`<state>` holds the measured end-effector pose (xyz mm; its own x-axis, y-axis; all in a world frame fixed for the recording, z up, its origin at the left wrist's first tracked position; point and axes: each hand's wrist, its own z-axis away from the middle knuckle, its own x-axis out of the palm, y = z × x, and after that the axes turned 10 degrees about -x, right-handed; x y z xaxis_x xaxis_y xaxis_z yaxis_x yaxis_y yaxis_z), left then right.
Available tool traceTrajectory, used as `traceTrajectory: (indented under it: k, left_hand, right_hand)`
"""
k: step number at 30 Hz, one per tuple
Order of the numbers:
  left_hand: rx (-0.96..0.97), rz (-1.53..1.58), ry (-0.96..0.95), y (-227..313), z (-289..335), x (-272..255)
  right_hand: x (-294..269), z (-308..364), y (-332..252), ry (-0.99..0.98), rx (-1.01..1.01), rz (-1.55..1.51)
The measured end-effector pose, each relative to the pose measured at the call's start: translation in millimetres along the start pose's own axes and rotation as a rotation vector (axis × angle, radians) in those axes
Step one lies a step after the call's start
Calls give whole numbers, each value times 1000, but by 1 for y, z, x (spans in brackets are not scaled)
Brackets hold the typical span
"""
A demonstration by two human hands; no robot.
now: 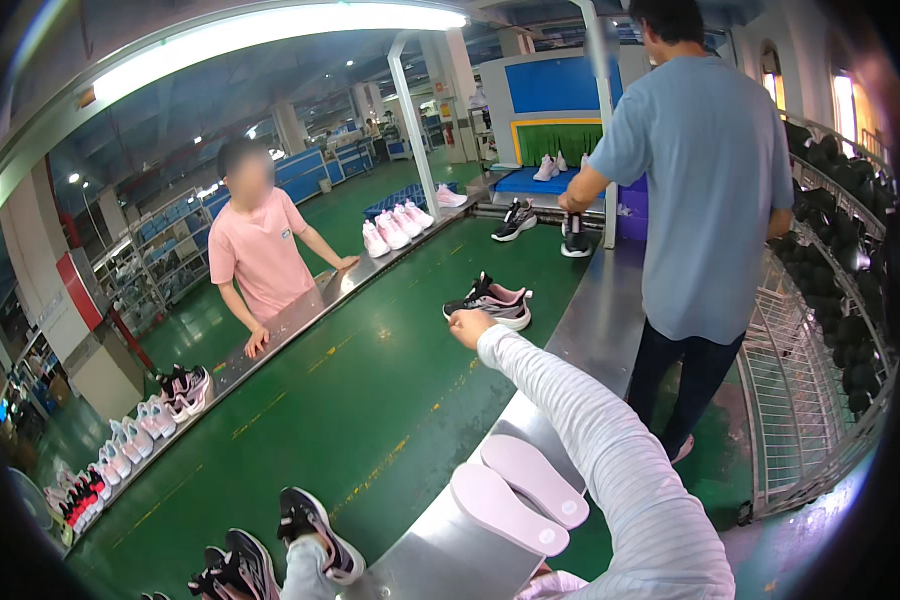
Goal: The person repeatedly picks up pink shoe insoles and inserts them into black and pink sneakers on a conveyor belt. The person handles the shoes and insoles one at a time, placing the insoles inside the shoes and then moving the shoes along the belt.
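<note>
This is a shoe factory floor, on an assembly line. A long green conveyor belt [370, 400] runs from near to far, carrying pairs of dark sneakers [492, 302], with steel side benches [590, 320] along both edges. Rows of pink and white shoes [395, 228] wait on the left bench, and pale insoles [518, 492] lie on the near right one. A wire rack of dark shoe lasts [835, 250] stands at right. Strip lighting [270, 40], storage shelving [160, 250] and green painted floors fill the hall beyond.
</note>
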<state>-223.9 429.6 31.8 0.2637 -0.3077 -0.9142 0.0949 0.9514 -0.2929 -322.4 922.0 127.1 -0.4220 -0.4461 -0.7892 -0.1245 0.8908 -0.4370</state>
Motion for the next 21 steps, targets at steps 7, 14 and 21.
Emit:
traceTrajectory:
  k: [7,14,21]
  left_hand:
    - [-41,-88,8,-3,34,-16]
    - [-33,-152,9,0,47,-23]
    - [-84,-231,27,-9,58,-22]
  right_hand:
    - [34,-34,88,14,515,128]
    - [55,-30,157,-139,527,285]
    - [70,-9,-11,-126,17,235]
